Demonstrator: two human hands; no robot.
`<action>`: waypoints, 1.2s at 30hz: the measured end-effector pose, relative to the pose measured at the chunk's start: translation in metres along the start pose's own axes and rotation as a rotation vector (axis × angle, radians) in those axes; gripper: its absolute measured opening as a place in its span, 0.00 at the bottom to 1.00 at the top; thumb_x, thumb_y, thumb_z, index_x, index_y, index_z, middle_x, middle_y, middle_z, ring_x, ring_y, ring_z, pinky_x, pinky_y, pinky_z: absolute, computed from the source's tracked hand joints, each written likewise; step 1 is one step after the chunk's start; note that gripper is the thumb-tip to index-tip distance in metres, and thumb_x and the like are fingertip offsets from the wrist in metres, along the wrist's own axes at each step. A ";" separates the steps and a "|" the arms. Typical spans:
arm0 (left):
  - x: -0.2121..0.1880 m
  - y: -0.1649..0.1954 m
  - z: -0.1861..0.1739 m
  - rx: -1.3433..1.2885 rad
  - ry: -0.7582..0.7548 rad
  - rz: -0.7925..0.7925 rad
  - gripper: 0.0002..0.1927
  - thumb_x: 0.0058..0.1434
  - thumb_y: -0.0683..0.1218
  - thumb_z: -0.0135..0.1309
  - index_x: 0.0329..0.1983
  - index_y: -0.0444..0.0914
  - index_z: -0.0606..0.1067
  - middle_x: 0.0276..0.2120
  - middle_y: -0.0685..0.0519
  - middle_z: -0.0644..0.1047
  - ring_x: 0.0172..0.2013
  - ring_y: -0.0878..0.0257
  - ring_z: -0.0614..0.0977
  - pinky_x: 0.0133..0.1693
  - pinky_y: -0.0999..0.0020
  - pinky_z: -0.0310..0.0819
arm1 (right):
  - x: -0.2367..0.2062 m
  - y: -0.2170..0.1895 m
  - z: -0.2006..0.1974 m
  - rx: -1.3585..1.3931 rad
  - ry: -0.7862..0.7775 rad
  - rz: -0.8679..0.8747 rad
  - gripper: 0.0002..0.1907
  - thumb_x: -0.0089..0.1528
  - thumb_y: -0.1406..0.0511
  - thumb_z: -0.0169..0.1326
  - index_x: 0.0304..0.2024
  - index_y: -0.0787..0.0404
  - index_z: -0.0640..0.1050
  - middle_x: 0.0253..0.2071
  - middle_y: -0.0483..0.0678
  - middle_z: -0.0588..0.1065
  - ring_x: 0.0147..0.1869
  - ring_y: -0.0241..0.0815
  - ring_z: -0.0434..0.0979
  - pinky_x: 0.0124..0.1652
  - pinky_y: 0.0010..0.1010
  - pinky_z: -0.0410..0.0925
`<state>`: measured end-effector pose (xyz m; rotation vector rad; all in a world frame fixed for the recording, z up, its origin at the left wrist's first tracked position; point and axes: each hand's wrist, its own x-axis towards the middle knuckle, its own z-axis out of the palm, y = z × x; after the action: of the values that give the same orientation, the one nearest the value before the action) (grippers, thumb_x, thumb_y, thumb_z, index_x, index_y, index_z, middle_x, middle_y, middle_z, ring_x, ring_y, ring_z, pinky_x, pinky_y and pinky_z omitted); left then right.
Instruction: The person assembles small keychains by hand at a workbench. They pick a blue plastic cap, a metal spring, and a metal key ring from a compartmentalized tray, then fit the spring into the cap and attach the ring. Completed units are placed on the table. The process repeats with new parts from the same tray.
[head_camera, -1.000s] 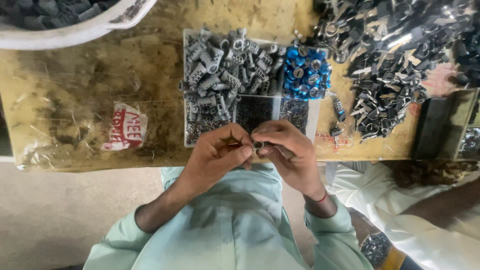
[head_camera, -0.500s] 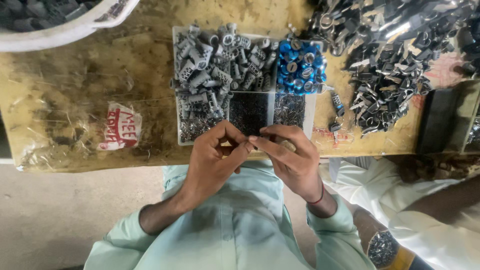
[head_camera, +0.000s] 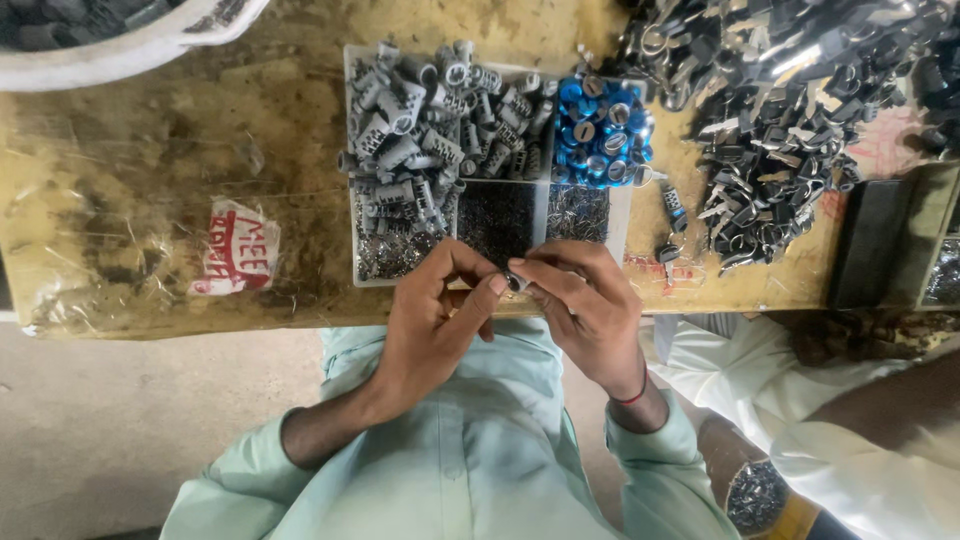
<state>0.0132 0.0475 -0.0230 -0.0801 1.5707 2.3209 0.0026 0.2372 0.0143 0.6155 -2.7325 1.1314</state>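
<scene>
My left hand (head_camera: 437, 322) and my right hand (head_camera: 583, 306) meet at the table's front edge, fingertips pinched together on a small dark metal part (head_camera: 514, 283). Just beyond them lies a white divided tray (head_camera: 350, 160). It holds grey plastic cylinders (head_camera: 430, 110), blue round caps (head_camera: 600, 130), and compartments of tiny dark pieces (head_camera: 496, 212) and small shiny pieces (head_camera: 578, 212). Both sleeves are pale green, and a red thread circles my right wrist.
A heap of dark and silver metal parts (head_camera: 780, 100) fills the table's right side. A white basin (head_camera: 130, 45) sits at the top left. A red-and-white label (head_camera: 238, 250) is stuck on the worn wooden table. Another person's arm with a wristwatch (head_camera: 757, 495) is at lower right.
The view has shifted slightly, bringing the tray closer. Both hands stay pinched together on the small part, with the fingers turning a little.
</scene>
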 end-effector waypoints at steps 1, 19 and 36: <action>-0.001 0.000 0.000 0.020 0.000 -0.001 0.06 0.70 0.40 0.55 0.41 0.33 0.71 0.31 0.55 0.75 0.26 0.74 0.75 0.26 0.78 0.72 | -0.001 -0.001 0.000 0.001 0.006 -0.010 0.21 0.57 0.78 0.65 0.51 0.57 0.82 0.49 0.49 0.76 0.50 0.44 0.80 0.45 0.30 0.74; -0.002 0.021 -0.006 0.371 -0.060 0.236 0.08 0.66 0.35 0.57 0.47 0.32 0.74 0.41 0.48 0.80 0.42 0.63 0.85 0.43 0.72 0.81 | -0.004 -0.012 -0.002 -0.112 -0.022 -0.130 0.17 0.59 0.76 0.70 0.48 0.62 0.81 0.46 0.48 0.74 0.42 0.42 0.80 0.38 0.32 0.73; 0.000 0.011 -0.015 0.279 -0.285 0.452 0.10 0.63 0.34 0.62 0.46 0.37 0.79 0.45 0.50 0.85 0.45 0.60 0.88 0.47 0.67 0.85 | 0.028 0.051 -0.019 -0.350 0.325 0.140 0.06 0.67 0.73 0.66 0.46 0.63 0.81 0.41 0.48 0.77 0.39 0.37 0.79 0.37 0.29 0.70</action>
<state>0.0075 0.0303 -0.0191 0.7074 1.8829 2.2543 -0.0447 0.2743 0.0018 0.1771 -2.6212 0.6736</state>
